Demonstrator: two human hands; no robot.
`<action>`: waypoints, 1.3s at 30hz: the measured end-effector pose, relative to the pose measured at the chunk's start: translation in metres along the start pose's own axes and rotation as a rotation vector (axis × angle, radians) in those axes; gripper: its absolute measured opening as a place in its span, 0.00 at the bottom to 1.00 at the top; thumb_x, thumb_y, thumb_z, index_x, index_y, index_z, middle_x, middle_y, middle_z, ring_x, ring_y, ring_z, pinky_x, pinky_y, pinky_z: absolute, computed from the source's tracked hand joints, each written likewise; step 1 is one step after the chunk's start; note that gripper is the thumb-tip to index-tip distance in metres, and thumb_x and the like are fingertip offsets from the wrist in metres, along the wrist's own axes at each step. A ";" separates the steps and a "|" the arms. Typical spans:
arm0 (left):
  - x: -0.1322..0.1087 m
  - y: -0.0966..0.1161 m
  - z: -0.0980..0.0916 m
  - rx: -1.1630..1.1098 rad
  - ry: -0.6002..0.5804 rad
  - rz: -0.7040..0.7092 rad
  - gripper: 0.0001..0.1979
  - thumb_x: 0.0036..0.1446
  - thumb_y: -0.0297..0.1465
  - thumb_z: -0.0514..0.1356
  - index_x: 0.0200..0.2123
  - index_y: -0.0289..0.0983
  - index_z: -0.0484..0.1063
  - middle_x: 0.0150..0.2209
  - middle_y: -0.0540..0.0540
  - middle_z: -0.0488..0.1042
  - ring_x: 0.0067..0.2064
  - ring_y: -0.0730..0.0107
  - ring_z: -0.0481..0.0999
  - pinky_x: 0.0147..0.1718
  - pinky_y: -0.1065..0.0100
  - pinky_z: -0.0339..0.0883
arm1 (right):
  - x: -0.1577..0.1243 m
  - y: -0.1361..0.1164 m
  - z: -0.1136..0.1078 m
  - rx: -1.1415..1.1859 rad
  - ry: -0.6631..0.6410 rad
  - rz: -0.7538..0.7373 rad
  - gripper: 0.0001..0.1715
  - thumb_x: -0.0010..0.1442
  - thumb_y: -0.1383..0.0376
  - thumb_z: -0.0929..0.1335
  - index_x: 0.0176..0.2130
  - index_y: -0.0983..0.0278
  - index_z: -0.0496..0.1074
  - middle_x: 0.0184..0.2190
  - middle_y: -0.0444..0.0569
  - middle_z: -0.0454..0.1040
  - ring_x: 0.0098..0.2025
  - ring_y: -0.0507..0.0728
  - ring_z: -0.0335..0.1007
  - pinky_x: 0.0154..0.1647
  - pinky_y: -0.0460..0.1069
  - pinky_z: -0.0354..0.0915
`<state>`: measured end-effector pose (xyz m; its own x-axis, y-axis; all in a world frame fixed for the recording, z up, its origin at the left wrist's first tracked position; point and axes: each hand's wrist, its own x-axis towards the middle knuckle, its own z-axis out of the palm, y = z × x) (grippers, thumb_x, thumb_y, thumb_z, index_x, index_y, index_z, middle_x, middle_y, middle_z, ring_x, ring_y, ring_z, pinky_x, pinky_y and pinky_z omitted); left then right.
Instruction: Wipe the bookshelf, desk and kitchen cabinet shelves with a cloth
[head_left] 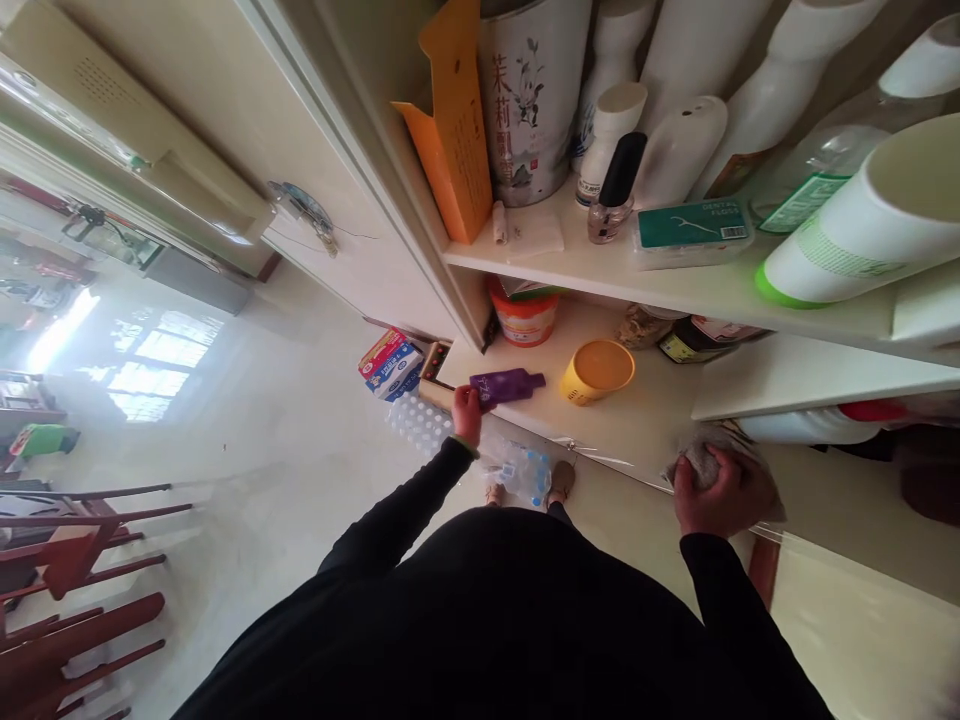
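Right hand (718, 492) was closed round a grey bundle (702, 462), maybe bagged stuff, too blurred to be sure. Left hand (466, 414), farther off, pinched the purple pouch (510, 387) by one end at the front of the lower shelf (544, 418), near the yellow tub (598, 375). Step in hand looked like handling both items; next move seemed to call for a steady pinch on the pouch. Labels: green case (694, 228) read "DENTAL FLOSS"; tin (534, 120) showed "茉莉"; pouch marks unclear; floor boxes (391, 365) unreadable.
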<state>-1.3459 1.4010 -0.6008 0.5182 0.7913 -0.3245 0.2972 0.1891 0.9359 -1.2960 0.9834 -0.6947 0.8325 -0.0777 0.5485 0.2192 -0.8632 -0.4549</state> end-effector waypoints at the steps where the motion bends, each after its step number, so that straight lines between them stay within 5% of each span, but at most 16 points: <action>1: 0.007 0.001 0.003 0.041 0.019 0.001 0.07 0.64 0.33 0.62 0.39 0.40 0.65 0.37 0.48 0.75 0.37 0.65 0.82 0.45 0.51 0.85 | 0.001 -0.001 0.000 0.004 -0.005 0.004 0.23 0.61 0.51 0.73 0.49 0.63 0.80 0.47 0.67 0.80 0.51 0.78 0.76 0.48 0.68 0.66; 4: 0.016 0.001 0.008 0.227 0.038 0.162 0.14 0.58 0.27 0.65 0.48 0.38 0.70 0.51 0.38 0.78 0.57 0.54 0.81 0.63 0.43 0.76 | 0.002 -0.004 -0.002 0.014 -0.024 0.039 0.24 0.60 0.50 0.71 0.49 0.63 0.79 0.46 0.66 0.78 0.50 0.78 0.75 0.50 0.70 0.65; 7: 0.009 -0.001 0.005 0.567 -0.050 0.536 0.30 0.55 0.26 0.68 0.62 0.37 0.70 0.71 0.31 0.67 0.77 0.45 0.62 0.76 0.39 0.57 | 0.003 -0.007 -0.003 0.032 -0.033 0.052 0.25 0.61 0.50 0.71 0.50 0.63 0.79 0.46 0.67 0.77 0.51 0.79 0.74 0.50 0.72 0.65; 10: 0.003 -0.002 0.004 0.750 -0.181 0.741 0.36 0.57 0.26 0.67 0.69 0.37 0.67 0.76 0.31 0.61 0.81 0.42 0.52 0.79 0.36 0.51 | 0.003 -0.007 -0.003 0.030 -0.023 0.033 0.25 0.61 0.50 0.71 0.50 0.64 0.80 0.47 0.68 0.77 0.52 0.80 0.74 0.51 0.71 0.65; 14: 0.007 0.001 0.019 0.803 -0.372 0.852 0.34 0.61 0.29 0.65 0.71 0.37 0.66 0.75 0.32 0.65 0.80 0.44 0.58 0.78 0.39 0.54 | 0.004 -0.006 -0.001 -0.005 -0.022 0.026 0.25 0.60 0.49 0.71 0.48 0.65 0.80 0.47 0.68 0.78 0.51 0.78 0.74 0.51 0.70 0.66; 18: 0.016 0.005 0.054 0.901 -0.593 0.854 0.38 0.58 0.31 0.71 0.71 0.36 0.67 0.75 0.30 0.66 0.80 0.40 0.58 0.77 0.39 0.55 | 0.005 -0.009 -0.003 -0.009 -0.029 0.030 0.25 0.60 0.51 0.71 0.48 0.66 0.79 0.46 0.68 0.78 0.51 0.77 0.74 0.51 0.69 0.66; 23: 0.022 0.016 0.088 1.040 -0.647 0.777 0.49 0.51 0.35 0.80 0.73 0.35 0.65 0.74 0.27 0.66 0.77 0.33 0.62 0.74 0.37 0.57 | 0.005 -0.024 -0.007 0.040 -0.189 -0.095 0.25 0.65 0.50 0.70 0.53 0.64 0.77 0.50 0.66 0.77 0.54 0.74 0.74 0.55 0.66 0.67; 27: 0.020 0.029 0.090 1.144 -0.625 0.738 0.45 0.54 0.32 0.77 0.72 0.37 0.66 0.72 0.27 0.69 0.71 0.36 0.69 0.68 0.41 0.65 | 0.013 -0.046 0.003 0.125 -0.263 -0.230 0.26 0.67 0.49 0.69 0.55 0.64 0.77 0.51 0.61 0.77 0.53 0.69 0.74 0.56 0.62 0.68; 35: 0.007 0.056 0.094 1.386 -0.607 0.676 0.35 0.59 0.32 0.70 0.68 0.39 0.69 0.67 0.31 0.71 0.63 0.41 0.74 0.61 0.48 0.69 | 0.048 -0.079 0.033 0.088 -0.337 -0.221 0.21 0.67 0.54 0.70 0.53 0.63 0.78 0.50 0.61 0.77 0.51 0.69 0.72 0.54 0.61 0.69; 39: 0.014 0.054 0.091 1.262 -0.553 0.620 0.37 0.53 0.29 0.71 0.66 0.35 0.70 0.61 0.29 0.76 0.65 0.37 0.72 0.62 0.45 0.69 | 0.053 -0.082 0.039 0.079 -0.327 -0.208 0.20 0.66 0.55 0.70 0.53 0.62 0.78 0.50 0.60 0.77 0.52 0.69 0.72 0.54 0.62 0.69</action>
<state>-1.2500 1.3693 -0.5671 0.9585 0.1903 -0.2122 0.2500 -0.9188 0.3054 -1.2502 1.0698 -0.6557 0.8816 0.2687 0.3880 0.4280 -0.8017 -0.4173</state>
